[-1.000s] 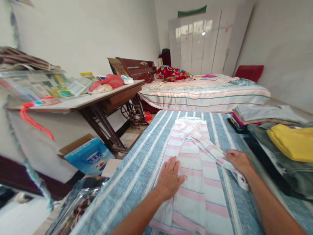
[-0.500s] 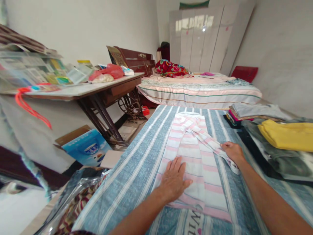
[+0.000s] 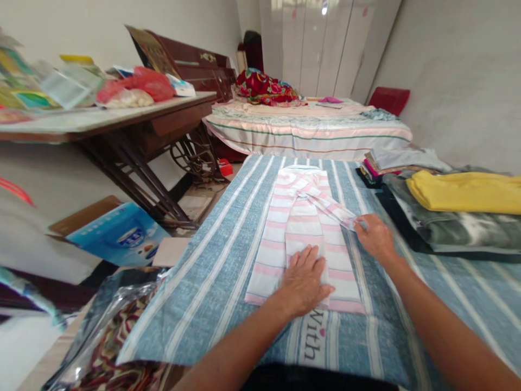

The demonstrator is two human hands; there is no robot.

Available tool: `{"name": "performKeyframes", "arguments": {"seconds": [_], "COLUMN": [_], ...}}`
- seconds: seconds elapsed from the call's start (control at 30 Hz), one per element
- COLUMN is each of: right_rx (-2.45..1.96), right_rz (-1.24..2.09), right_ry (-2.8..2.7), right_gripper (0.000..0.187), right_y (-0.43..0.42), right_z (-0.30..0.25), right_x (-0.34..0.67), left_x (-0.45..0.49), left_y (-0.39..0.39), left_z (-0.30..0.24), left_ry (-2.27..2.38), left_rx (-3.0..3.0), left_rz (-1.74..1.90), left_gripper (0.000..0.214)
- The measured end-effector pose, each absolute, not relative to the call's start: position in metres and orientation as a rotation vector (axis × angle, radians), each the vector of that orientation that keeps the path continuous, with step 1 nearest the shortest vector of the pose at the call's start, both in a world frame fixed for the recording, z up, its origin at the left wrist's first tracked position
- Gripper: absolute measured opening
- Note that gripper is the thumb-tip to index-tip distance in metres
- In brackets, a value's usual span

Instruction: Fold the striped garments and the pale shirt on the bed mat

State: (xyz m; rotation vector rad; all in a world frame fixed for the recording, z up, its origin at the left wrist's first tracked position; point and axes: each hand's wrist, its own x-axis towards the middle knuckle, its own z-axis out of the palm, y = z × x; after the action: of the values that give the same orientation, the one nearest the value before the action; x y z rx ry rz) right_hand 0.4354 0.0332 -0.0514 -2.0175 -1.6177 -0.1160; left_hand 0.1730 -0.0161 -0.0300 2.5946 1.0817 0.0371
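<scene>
A white shirt with pink stripes lies flat on a blue bedsheet with white stripes, its collar end pointing away from me. My left hand rests on the lower middle of the shirt with palm down and fingers stretched out. One shirt sleeve runs out across the body to the right side. Near its end, the fingers of my right hand pinch it; the cuff is mostly hidden by that hand.
To the right are stacked folded clothes, with a yellow garment on top. A sewing-machine table holding bags and boxes stands at the left, above a blue carton. Beyond the sheet is a second bed.
The camera view has tilted down and turned right. The sleeve end that trailed below my right hand no longer shows there. My left hand lies slightly further right on the shirt.
</scene>
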Motion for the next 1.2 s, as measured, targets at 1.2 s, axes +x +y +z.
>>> {"name": "performKeyframes", "arguments": {"seconds": [1.2], "right_rx": [-2.002], "right_rz": [-0.126], "right_ry": [-1.712], "right_gripper": [0.052], "right_y": [-0.002], "right_z": [-0.098], "right_x": [0.455], "left_x": [0.167], "left_y": [0.010], "left_z": [-0.002], "left_ry": [1.099], "left_rx": [2.439], "left_rz": [0.052], "left_gripper": [0.054]}}
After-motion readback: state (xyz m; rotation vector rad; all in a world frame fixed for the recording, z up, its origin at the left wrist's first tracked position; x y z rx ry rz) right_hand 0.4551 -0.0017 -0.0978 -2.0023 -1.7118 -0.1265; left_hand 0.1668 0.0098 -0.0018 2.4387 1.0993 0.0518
